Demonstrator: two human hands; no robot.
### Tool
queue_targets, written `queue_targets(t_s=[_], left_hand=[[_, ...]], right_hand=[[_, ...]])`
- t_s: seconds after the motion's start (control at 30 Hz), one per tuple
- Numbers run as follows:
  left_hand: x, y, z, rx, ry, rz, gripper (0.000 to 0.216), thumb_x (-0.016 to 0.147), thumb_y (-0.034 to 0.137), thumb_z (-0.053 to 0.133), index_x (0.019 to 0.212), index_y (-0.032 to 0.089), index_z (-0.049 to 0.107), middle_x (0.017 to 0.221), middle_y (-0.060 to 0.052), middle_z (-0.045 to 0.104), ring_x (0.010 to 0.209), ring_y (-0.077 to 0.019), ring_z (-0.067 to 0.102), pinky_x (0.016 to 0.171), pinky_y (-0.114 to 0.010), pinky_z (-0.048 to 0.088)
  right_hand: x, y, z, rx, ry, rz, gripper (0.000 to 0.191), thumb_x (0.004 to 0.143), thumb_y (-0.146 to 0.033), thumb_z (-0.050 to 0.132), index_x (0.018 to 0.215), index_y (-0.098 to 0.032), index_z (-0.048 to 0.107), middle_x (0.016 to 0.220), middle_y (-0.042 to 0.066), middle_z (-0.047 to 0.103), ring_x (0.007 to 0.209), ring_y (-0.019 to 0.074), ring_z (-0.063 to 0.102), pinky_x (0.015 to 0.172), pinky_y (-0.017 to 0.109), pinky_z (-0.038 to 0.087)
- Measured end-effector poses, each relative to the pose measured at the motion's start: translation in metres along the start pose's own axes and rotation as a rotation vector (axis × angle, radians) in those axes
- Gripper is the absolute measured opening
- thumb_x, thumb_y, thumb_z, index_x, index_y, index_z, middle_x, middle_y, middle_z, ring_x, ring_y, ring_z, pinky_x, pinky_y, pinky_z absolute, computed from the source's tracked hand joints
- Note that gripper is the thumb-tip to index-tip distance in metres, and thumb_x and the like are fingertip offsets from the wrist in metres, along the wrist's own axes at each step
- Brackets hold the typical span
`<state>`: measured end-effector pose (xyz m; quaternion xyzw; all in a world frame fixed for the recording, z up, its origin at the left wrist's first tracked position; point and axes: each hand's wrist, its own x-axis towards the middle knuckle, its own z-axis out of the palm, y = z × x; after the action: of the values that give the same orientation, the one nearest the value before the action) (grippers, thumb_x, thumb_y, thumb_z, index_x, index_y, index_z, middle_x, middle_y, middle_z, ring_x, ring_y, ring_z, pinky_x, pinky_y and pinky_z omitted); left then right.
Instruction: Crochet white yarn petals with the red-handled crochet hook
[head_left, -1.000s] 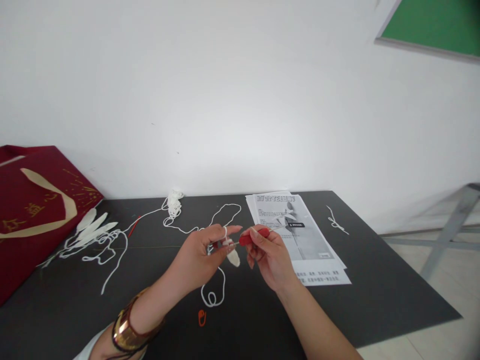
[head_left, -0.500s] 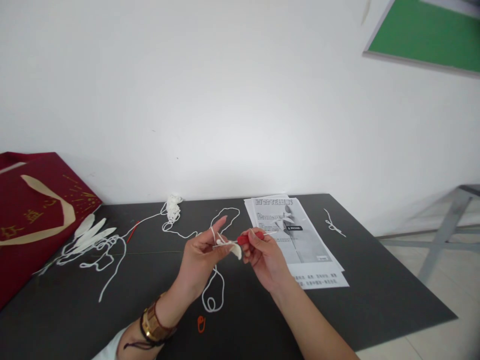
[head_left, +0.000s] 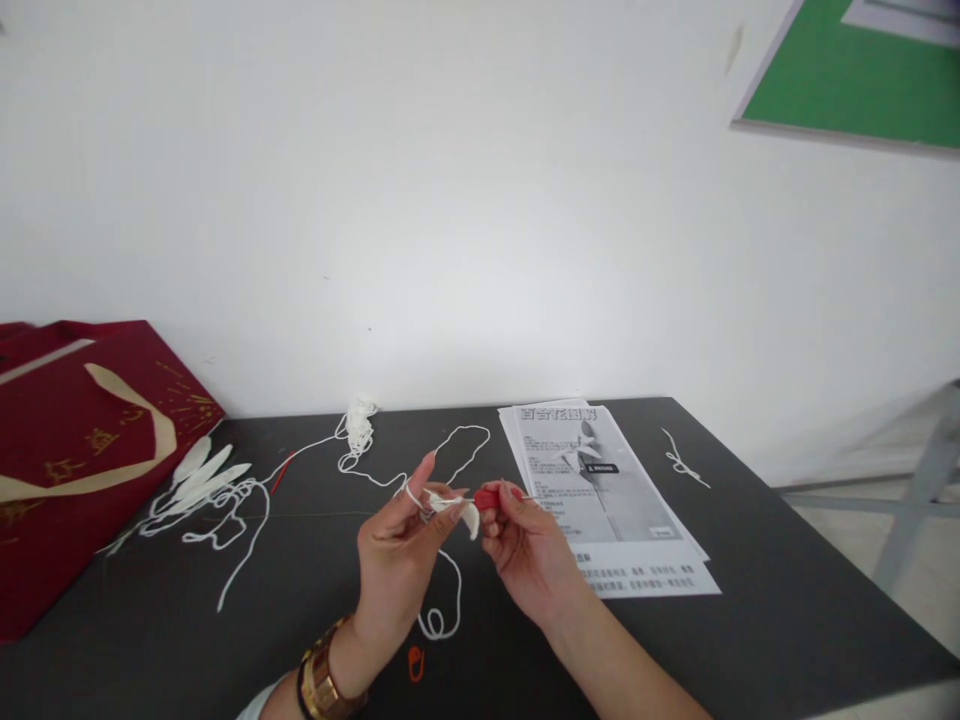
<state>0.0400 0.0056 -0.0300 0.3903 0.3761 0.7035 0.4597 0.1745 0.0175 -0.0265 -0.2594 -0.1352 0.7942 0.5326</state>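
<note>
My left hand (head_left: 401, 545) pinches a small white crochet piece (head_left: 470, 518), with white yarn (head_left: 411, 492) looped over its raised index finger. In my right hand (head_left: 525, 535) is a crochet hook (head_left: 491, 497) with a red grip; its metal shaft points left and meets the white piece at my left fingertips. Exactly how the hook tip sits in the stitches is too small to tell. From my left hand the yarn trails down to a loose curl on the dark table (head_left: 300, 640). Below it lies an orange stitch marker (head_left: 415, 663).
Several white crocheted petals (head_left: 202, 475) with tangled tails lie at left beside a dark red gift bag (head_left: 97, 430). A white yarn bundle (head_left: 360, 425) and a thin red stick (head_left: 283, 472) are farther back. Printed sheets (head_left: 630, 500) and a yarn scrap (head_left: 681, 463) lie right.
The whole view has shifted slightly, so the tabletop things appear lower and farther right. Both hands keep their hold; the hook and the white piece have turned slightly against each other.
</note>
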Motion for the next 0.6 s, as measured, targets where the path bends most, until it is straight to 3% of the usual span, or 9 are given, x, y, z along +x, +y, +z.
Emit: queue_targets(t_s=[0.23, 0.4, 0.6], left_hand=[[-0.001, -0.0059, -0.004, 0.212, -0.037, 0.21, 0.058, 0.07, 0.005, 0.075, 0.117, 0.037, 0.066, 0.087, 0.005, 0.077, 0.078, -0.0111, 0.07, 0.078, -0.02, 0.055], [-0.0002, -0.0034, 0.0003, 0.101, -0.034, 0.066, 0.054, 0.07, 0.01, 0.077, 0.116, 0.035, 0.067, 0.084, 0.004, 0.077, 0.077, -0.0116, 0.071, 0.08, -0.022, 0.055], [-0.0007, -0.0038, 0.002, -0.07, -0.018, -0.133, 0.062, 0.071, 0.012, 0.078, 0.127, 0.033, 0.059, 0.082, 0.003, 0.077, 0.078, -0.0115, 0.071, 0.08, -0.023, 0.055]], right_hand=[[-0.0037, 0.0034, -0.0003, -0.06, -0.006, -0.151, 0.023, 0.07, -0.028, 0.081, 0.083, -0.011, 0.073, 0.063, 0.003, 0.071, 0.051, 0.0086, 0.062, 0.05, 0.019, 0.059], [-0.0057, 0.0005, 0.0026, -0.159, -0.05, -0.259, 0.021, 0.075, -0.03, 0.077, 0.082, -0.011, 0.072, 0.062, 0.003, 0.071, 0.051, 0.0102, 0.063, 0.051, 0.02, 0.059], [-0.0029, 0.0068, 0.0016, -0.017, -0.033, -0.164, 0.021, 0.07, -0.027, 0.081, 0.082, -0.013, 0.072, 0.066, 0.002, 0.072, 0.051, 0.0077, 0.062, 0.05, 0.018, 0.058]])
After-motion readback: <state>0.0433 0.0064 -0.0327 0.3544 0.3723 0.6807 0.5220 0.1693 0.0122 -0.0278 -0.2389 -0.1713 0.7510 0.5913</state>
